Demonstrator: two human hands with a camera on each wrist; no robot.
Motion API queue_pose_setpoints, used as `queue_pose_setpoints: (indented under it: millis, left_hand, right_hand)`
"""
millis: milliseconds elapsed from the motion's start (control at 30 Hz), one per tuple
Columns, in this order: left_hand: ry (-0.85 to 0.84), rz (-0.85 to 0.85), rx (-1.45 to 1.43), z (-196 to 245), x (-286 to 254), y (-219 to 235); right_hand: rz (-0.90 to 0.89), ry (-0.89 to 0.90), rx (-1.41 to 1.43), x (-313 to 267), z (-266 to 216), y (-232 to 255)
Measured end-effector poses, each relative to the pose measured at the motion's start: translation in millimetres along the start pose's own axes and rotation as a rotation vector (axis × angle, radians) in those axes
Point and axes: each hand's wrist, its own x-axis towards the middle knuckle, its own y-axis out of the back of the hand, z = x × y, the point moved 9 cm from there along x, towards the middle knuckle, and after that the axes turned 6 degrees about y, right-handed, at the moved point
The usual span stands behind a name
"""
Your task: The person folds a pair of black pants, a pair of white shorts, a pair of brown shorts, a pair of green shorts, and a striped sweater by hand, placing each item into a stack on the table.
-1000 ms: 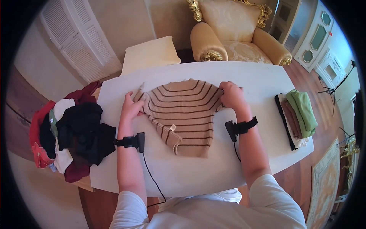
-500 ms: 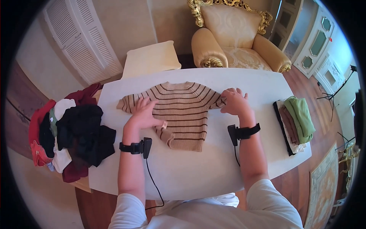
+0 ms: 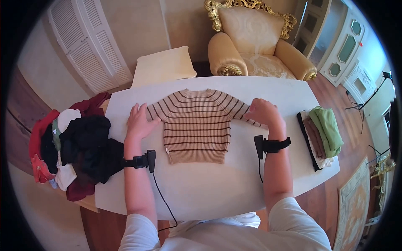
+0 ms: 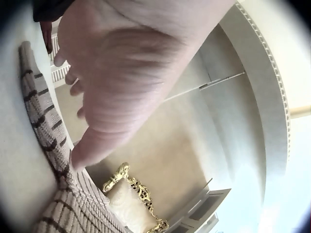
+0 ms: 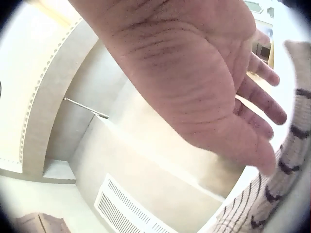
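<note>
A beige knit sweater (image 3: 197,129) with dark brown stripes lies flat on the white table, collar at the far side and ribbed hem nearer me. My left hand (image 3: 140,121) is over its left sleeve, hiding the cuff end in the head view. In the left wrist view the thumb comes down close to the striped sleeve (image 4: 46,119). My right hand (image 3: 268,113) hovers at the right sleeve (image 3: 238,109), partly covering it. Its fingers (image 5: 262,97) are spread and loose in the right wrist view, with nothing gripped.
On the white table (image 3: 197,190), a heap of dark, red and white clothes (image 3: 83,142) lies at the left edge. Folded garments, a green one (image 3: 328,131) on top, are stacked at the right. Behind stand a gold armchair (image 3: 255,46) and a cream stool (image 3: 163,65).
The sweater's folded lower left corner now lies flat and its sleeves are spread outward and down. My left hand moved left off the body to the sleeve; the right shifted slightly right.
</note>
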Motion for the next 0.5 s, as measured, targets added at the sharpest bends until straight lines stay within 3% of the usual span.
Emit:
queue_pose_setpoints:
  millis: [100,200,300,400,500]
  left_hand:
    - [0.032,-0.134,0.009,-8.3,5.7,-22.7]
    - [0.077,-0.222,0.181,4.7,-11.7,-28.3]
    - [0.097,-0.250,0.222,8.4,-16.3,-25.0]
    - [0.135,-0.301,0.198,6.3,-19.6,-21.9]
    - [0.141,-0.359,0.212,7.8,-27.1,-20.7]
  right_hand:
    - [0.049,0.255,0.076,14.6,-17.1,-20.8]
    - [0.035,0.344,0.064,17.6,-32.1,-41.2]
    - [0.054,0.374,0.046,25.7,-32.5,-59.6]
    - [-0.039,0.245,-0.071,29.2,-25.0,-69.8]
    - [0.033,0.239,-0.131,42.3,-14.1,-76.7]
